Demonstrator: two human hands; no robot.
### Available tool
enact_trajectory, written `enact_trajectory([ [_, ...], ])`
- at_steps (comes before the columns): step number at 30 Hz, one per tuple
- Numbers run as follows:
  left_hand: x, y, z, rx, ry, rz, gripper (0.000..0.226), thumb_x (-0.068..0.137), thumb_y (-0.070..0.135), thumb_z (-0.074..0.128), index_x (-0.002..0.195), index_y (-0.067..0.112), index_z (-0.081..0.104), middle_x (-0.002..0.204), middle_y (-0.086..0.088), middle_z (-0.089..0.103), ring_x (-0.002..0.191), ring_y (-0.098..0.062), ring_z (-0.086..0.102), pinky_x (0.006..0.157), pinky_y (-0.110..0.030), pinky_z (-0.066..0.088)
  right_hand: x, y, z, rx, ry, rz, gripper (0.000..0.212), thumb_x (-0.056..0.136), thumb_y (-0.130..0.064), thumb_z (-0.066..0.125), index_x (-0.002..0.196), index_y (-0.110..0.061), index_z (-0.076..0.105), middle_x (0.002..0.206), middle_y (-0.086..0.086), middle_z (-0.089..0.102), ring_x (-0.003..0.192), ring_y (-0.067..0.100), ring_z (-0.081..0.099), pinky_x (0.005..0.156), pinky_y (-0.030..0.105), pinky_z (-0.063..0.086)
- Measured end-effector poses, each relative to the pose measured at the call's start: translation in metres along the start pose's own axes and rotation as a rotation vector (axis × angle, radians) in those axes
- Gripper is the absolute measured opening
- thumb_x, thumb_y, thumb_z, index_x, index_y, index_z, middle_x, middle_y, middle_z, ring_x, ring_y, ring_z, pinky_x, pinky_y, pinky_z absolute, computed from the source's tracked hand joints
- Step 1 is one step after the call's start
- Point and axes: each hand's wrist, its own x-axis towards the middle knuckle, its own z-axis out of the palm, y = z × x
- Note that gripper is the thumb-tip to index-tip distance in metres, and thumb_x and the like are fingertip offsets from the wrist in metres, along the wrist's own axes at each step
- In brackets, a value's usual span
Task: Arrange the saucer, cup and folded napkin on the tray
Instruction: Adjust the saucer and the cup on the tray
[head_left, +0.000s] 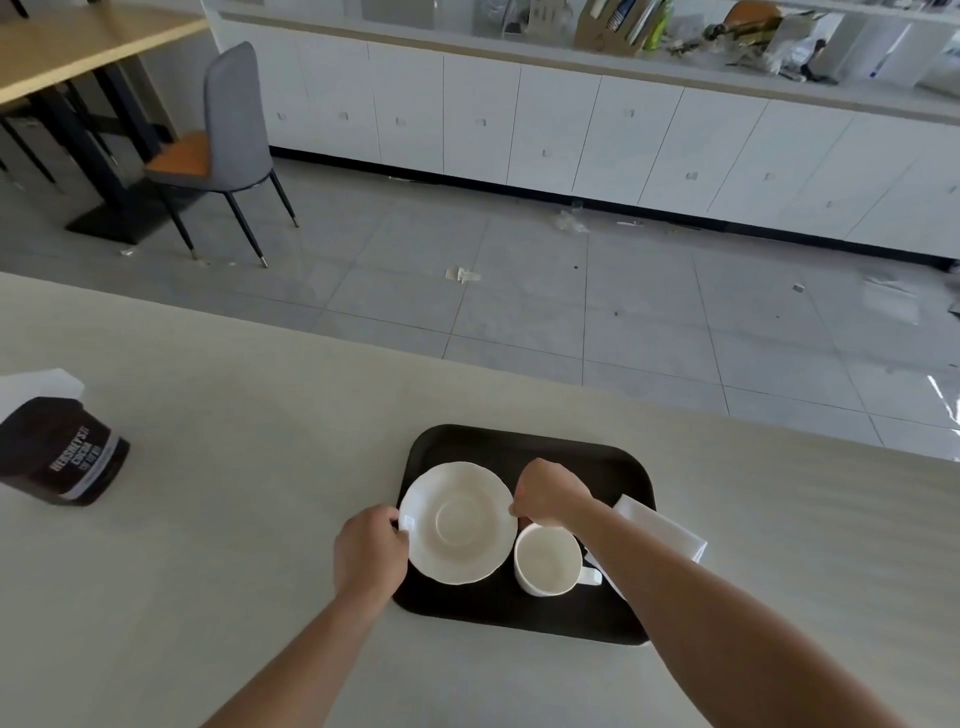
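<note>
A white saucer (458, 522) with a wavy rim lies on the left half of a dark rectangular tray (524, 447). My left hand (370, 551) grips the saucer's left rim, and my right hand (550, 493) pinches its right rim. An empty white cup (548, 560) stands upright on the tray just right of the saucer, its handle pointing right. A folded white napkin (660, 530) lies at the tray's right edge, partly hidden under my right forearm and sticking out past the tray.
The tray sits on a pale table (208, 519). A dark cocoa tub (62, 452) with white paper behind it stands at the far left. Beyond the table's far edge are grey floor tiles, a grey chair (228, 140) and white cabinets.
</note>
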Motion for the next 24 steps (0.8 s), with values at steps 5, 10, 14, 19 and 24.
enact_trajectory([
  [5, 0.011, 0.005, -0.004, -0.03, 0.004, 0.013, 0.024, 0.07, -0.002, 0.054, 0.051, 0.01, 0.045, 0.051, -0.009, 0.038, 0.055, -0.021, 0.027, 0.052, -0.032, 0.024, 0.003, 0.001, 0.0, 0.005, -0.007, 0.026, 0.015, 0.074, -0.02, 0.07, 0.067, -0.007, 0.067, 0.057, 0.001, 0.053, 0.054, 0.022, 0.051, 0.05, 0.024, 0.038],
  [10, 0.034, 0.015, -0.008, -0.013, -0.004, 0.08, 0.029, 0.066, -0.006, 0.05, 0.053, 0.015, 0.035, 0.054, -0.004, 0.029, 0.057, -0.019, 0.022, 0.054, -0.033, 0.021, 0.006, 0.003, 0.001, 0.075, -0.018, 0.068, 0.021, 0.074, -0.024, 0.068, 0.056, -0.014, 0.068, 0.054, -0.001, 0.066, 0.051, 0.018, 0.055, 0.053, 0.027, 0.045],
  [14, 0.049, 0.02, -0.003, 0.014, -0.021, 0.081, 0.019, 0.064, -0.007, 0.047, 0.053, 0.009, 0.046, 0.053, -0.004, 0.034, 0.056, -0.019, 0.025, 0.053, -0.032, 0.024, 0.009, 0.004, -0.004, 0.112, -0.025, 0.079, 0.024, 0.074, -0.023, 0.062, 0.054, -0.014, 0.072, 0.067, 0.002, 0.076, 0.051, 0.017, 0.058, 0.065, 0.033, 0.058],
  [19, 0.061, 0.024, 0.004, 0.034, -0.031, 0.06, 0.019, 0.067, -0.005, 0.045, 0.061, 0.007, 0.058, 0.058, -0.004, 0.041, 0.058, -0.019, 0.031, 0.055, -0.034, 0.027, 0.015, 0.005, -0.009, 0.116, -0.044, 0.123, 0.033, 0.08, -0.023, 0.062, 0.048, -0.019, 0.07, 0.049, -0.009, 0.068, 0.046, 0.008, 0.06, 0.068, 0.03, 0.058],
  [24, 0.069, 0.029, 0.004, 0.044, -0.026, 0.068, 0.024, 0.067, -0.006, 0.046, 0.057, 0.016, 0.044, 0.057, -0.004, 0.036, 0.058, -0.02, 0.028, 0.054, -0.034, 0.025, 0.019, 0.004, -0.011, 0.17, -0.023, 0.116, 0.035, 0.081, -0.02, 0.059, 0.047, -0.019, 0.068, 0.057, -0.007, 0.072, 0.057, 0.014, 0.067, 0.073, 0.034, 0.059],
])
